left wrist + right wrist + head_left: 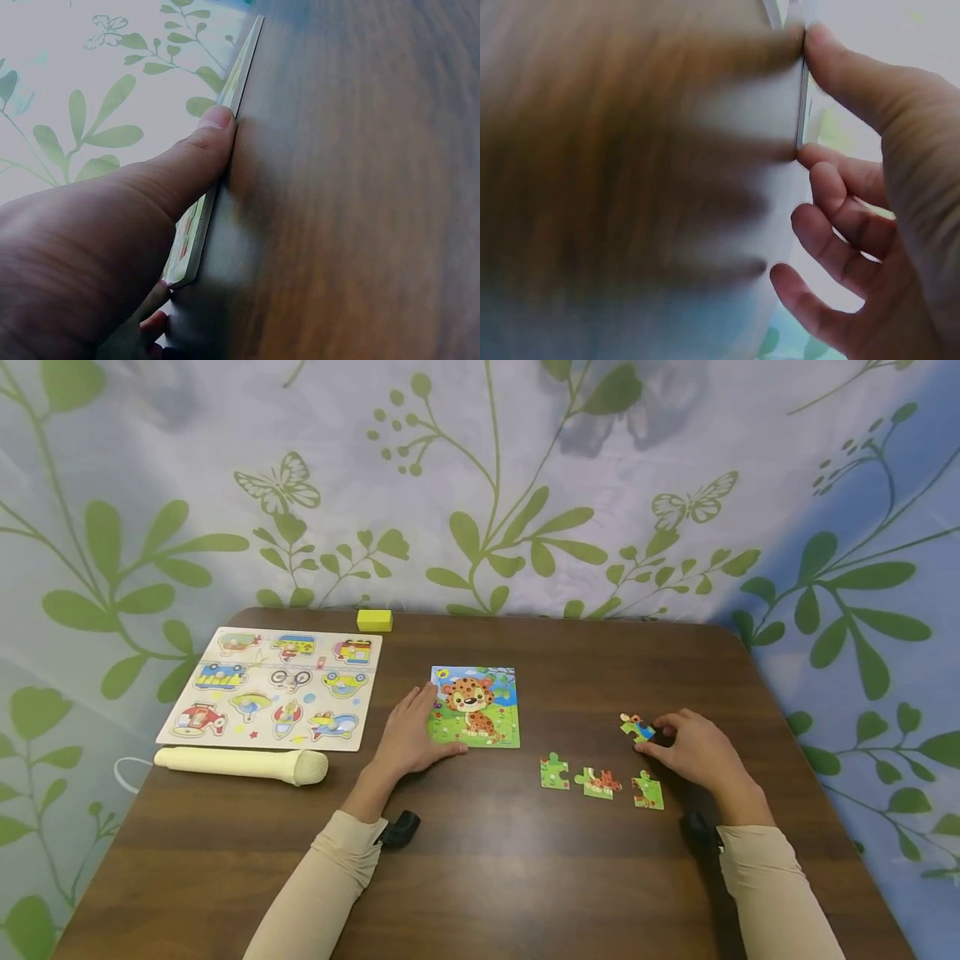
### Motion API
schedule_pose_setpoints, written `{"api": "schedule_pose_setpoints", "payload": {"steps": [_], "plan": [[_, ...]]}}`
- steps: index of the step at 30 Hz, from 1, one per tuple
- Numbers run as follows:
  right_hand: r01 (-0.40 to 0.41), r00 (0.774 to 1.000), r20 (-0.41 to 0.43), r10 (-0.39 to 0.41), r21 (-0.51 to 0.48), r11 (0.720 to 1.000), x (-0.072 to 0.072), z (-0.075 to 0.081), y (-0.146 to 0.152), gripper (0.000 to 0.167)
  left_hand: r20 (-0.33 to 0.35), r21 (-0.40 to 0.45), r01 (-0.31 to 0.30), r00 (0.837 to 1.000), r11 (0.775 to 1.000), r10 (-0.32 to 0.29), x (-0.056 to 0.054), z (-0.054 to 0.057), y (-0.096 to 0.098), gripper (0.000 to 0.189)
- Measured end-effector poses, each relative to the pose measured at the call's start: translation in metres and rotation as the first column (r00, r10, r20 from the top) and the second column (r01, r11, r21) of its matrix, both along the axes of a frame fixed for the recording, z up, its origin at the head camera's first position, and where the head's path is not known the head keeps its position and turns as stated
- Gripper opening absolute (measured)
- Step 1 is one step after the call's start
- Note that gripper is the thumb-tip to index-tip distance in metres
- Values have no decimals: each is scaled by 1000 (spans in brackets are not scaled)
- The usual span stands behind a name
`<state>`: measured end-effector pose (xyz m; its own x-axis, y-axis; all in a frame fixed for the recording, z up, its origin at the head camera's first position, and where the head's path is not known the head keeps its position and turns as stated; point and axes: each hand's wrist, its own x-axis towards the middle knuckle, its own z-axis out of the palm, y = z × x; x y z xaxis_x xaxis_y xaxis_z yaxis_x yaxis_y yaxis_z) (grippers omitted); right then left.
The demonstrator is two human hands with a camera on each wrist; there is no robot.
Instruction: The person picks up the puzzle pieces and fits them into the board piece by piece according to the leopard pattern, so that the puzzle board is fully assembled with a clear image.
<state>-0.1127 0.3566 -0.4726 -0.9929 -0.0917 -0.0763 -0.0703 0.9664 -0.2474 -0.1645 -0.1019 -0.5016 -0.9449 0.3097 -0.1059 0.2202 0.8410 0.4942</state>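
R hand (701,752) pinching a jigsaw pc (642,733); L hand (408,735) bracing the leopard jigsaw (474,707).
Both forearms reaching fwd over the brown counter (525,860), wrists set well apart; R hand angling in to the left, thumb + index clamping opp. edges of the pc, other fingers curling loosely below in the R wrist view; pc sitting right at the fingertips; can't tell if it's touching the counter. L hand lying at the jigsaw's near-left corner, thumb spreading apart from the fingers, thumb pressing the near edge, fingers running along the left side. Three loose jigsaw pcs (598,782) lying in a row btwn the hands, the rightmost just beside the R thumb, nearer the wearer.
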Motion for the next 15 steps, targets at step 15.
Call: {"api": "schedule_pose_setpoints", "payload": {"steps": [15], "plan": [[-215,976,-31,216,23,976,-38,15,-42,41,11,16,-1,1000,1000,1,0,1,-2,118]]}}
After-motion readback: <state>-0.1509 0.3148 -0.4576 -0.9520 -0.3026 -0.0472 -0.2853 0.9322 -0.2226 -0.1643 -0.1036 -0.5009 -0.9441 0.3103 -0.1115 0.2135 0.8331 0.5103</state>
